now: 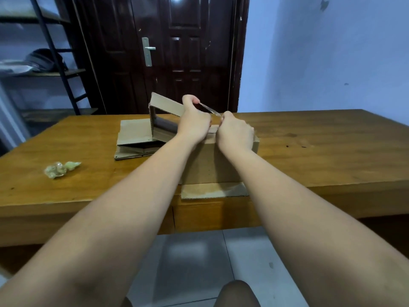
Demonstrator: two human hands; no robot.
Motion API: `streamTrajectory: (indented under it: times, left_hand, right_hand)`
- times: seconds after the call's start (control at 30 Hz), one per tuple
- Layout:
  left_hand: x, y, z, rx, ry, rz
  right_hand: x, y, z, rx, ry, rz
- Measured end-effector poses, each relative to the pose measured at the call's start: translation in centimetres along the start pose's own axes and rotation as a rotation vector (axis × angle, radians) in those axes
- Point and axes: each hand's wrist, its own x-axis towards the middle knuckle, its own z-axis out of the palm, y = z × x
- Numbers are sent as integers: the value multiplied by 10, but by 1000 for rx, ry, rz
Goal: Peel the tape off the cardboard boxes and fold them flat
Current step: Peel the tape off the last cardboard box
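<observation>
Blue walls and a dark panelled door (177,52) stand behind a wooden table (309,147). Above it, the left hand (193,122) pinches the upper end of a clear tape strip (209,109), which slants down to the right into the curled fingers of the right hand (235,131). Both hands sit on top of the cardboard box (205,165) at the table's near edge, its plain brown broad side facing the person and a flap (214,190) overhanging the edge. Flattened boxes (132,138) lie to the left, an open box (163,103) beside them, and a tape wad (62,169) farther left.
</observation>
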Motion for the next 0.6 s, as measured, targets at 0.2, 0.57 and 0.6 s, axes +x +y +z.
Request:
streamTrajectory:
  times: [0.2,0.57,0.6]
  left_hand:
    - [-2,-1,2,125,33,25]
    - [-12,-3,18,756,-81,290]
    - [-12,-3,17,752,-83,291]
  right_hand:
    - [18,26,-12,408,127,234]
    - [6,99,-8,726,162,577]
    - [3,101,-3,680,104,559]
